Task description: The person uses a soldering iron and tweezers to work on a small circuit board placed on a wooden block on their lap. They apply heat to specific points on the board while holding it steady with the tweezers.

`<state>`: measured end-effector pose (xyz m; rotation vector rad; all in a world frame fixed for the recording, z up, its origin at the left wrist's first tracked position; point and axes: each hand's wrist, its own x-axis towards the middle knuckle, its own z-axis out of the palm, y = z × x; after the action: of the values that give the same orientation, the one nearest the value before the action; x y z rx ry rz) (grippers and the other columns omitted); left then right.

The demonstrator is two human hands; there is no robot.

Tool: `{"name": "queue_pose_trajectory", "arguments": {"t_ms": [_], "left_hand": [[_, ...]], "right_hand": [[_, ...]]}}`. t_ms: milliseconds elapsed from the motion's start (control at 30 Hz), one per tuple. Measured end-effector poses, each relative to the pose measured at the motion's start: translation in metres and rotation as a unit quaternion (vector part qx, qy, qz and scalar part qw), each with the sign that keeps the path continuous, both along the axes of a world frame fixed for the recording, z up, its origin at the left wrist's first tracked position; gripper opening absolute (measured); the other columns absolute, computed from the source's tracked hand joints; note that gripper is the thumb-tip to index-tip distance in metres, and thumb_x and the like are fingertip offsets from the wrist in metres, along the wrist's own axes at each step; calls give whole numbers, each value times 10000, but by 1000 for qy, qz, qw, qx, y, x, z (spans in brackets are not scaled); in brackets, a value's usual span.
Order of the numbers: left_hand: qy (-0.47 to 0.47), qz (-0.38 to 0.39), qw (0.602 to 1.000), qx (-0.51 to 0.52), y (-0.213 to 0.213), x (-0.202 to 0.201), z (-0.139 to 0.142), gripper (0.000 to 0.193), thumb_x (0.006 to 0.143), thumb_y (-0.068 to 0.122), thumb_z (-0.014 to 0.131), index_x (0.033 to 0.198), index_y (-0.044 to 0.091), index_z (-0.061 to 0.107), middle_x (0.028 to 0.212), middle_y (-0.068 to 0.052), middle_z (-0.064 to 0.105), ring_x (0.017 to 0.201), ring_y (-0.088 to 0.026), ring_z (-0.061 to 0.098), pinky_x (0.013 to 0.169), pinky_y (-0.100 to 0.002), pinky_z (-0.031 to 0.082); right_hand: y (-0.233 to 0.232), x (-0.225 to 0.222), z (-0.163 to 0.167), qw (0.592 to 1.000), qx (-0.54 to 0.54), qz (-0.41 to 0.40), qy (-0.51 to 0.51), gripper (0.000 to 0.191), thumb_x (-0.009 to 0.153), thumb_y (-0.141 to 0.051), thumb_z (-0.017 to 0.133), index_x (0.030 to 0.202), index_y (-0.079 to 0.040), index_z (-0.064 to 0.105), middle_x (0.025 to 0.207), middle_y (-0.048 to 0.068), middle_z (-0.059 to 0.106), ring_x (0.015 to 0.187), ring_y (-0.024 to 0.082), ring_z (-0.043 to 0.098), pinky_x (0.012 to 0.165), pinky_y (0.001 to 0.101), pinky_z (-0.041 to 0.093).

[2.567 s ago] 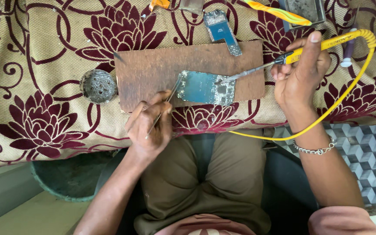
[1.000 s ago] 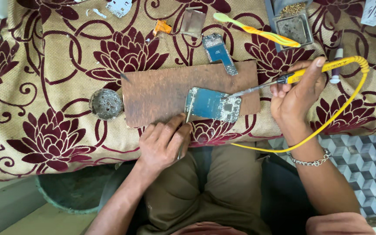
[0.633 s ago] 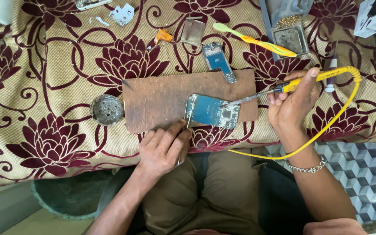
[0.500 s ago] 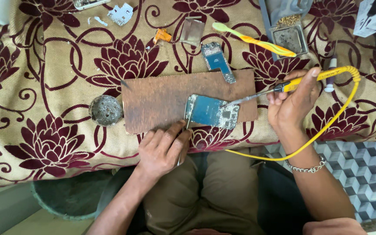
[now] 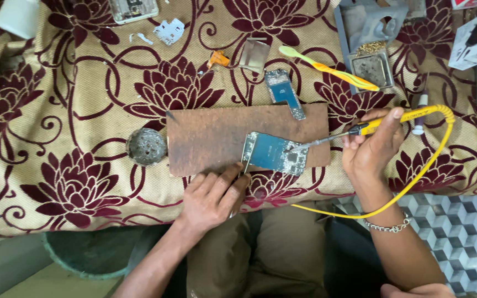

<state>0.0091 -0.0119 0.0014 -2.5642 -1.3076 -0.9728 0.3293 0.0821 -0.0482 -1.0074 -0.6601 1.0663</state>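
While your left hand [image 5: 211,198] sits nearest you, its fingers curled on tweezers [image 5: 243,168] pinning the near-left corner of the blue circuit board [image 5: 274,153], your right hand [image 5: 372,150] is clenched round the yellow soldering iron [image 5: 393,118]; its tip meets the board's right half; the board's long axis runs left-right on the brown wooden slab [image 5: 216,135]; beyond, 1 more board [image 5: 284,92] and a toothbrush [image 5: 327,68] lie on the flowered cloth [image 5: 73,110].
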Motion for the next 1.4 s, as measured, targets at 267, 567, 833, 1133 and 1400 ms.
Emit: {"name": "queue_pose_trajectory", "arguments": {"t_ms": [267,567,833,1133,1400], "left_hand": [[-16,3,1000,10,3,2,-2,237,893,119,794,1111,120,701,1203,-60,706,752,-148,605,673,-305,449],[-29,1,1000,3,3,2,-2,238,894,123,798,1110,115,698,1195,-63,702,777,-164,627,685,-315,460],[-31,-1,1000,6,5,3,2,238,893,131,797,1108,113,696,1188,-65,701,797,-173,640,695,-321,462],[-24,9,1000,11,4,4,-3,234,902,143,813,1108,128,702,1188,-50,700,808,-170,637,704,-316,464],[-12,10,1000,9,2,4,-2,260,899,134,780,1149,118,708,1230,-57,689,790,-164,613,712,-323,457]], "right_hand": [[1,0,-6,1000,20,13,10,511,1131,-559,543,993,-69,497,585,16,396,464,118,427,484,281,425],[3,0,-5,1000,9,0,-6,539,1128,-571,526,962,-59,496,605,4,365,485,115,428,477,264,433],[3,-3,0,1000,4,-3,14,535,1105,-589,522,975,-70,498,613,-4,365,493,115,416,486,275,422],[2,1,-9,1000,11,6,11,537,1134,-574,529,976,-62,495,594,18,395,475,117,424,483,273,424],[8,4,-7,1000,24,15,9,520,1125,-574,535,997,-73,483,621,6,363,508,134,431,499,300,431]]}}
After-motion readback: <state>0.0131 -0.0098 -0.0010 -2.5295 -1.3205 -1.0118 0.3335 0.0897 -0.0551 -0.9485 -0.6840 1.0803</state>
